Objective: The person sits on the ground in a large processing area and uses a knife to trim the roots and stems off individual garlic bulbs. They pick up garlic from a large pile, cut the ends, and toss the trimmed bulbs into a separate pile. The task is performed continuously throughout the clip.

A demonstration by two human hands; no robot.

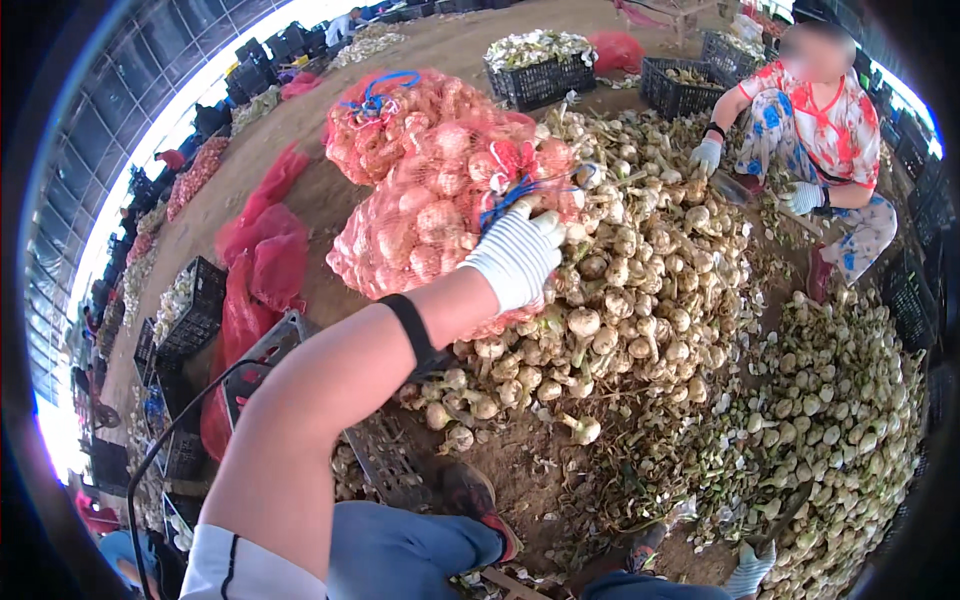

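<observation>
Red mesh sack, left hand at edge, soil alongside.

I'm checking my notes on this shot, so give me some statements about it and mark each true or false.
1. The left hand wears a striped glove. True.
2. It is touching a black crate. False: it is at the front mesh sack, by a blue cord.
3. A co-worker is toward the right edge of the picture. True.
4. The co-worker is bare-handed. False: white gloves show on both hands.
5. Loose garlic bulbs form a heap. True.
6. The front mesh sack is green. False: it is red.
</observation>
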